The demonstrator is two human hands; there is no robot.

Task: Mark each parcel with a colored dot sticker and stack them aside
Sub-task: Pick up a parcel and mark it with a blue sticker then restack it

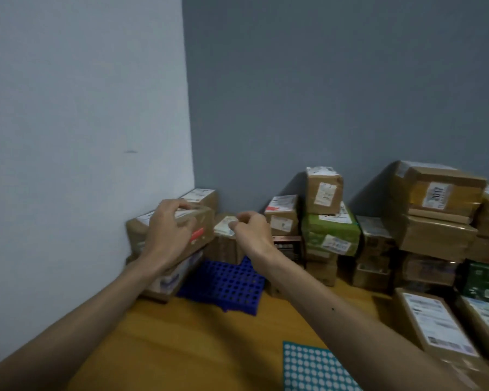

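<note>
Gripping a tilted brown parcel [203, 221] at 9 o'clock with the left hand [170, 230]. With the right hand [251, 230] curled at the small parcel [222, 244] beside, cannot tell if pinching anything.

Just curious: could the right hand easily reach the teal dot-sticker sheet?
Probably yes: the teal dot-sticker sheet lies uncovered on the table, nearer the person than the right hand, with nothing between.

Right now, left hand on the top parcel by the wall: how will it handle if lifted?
Probably stiff: the top parcel shows square edges under the left hand. Likely light, since one hand spans it. Its glossy surface may be slippery, and it looks tilted, so it could slide.
</note>
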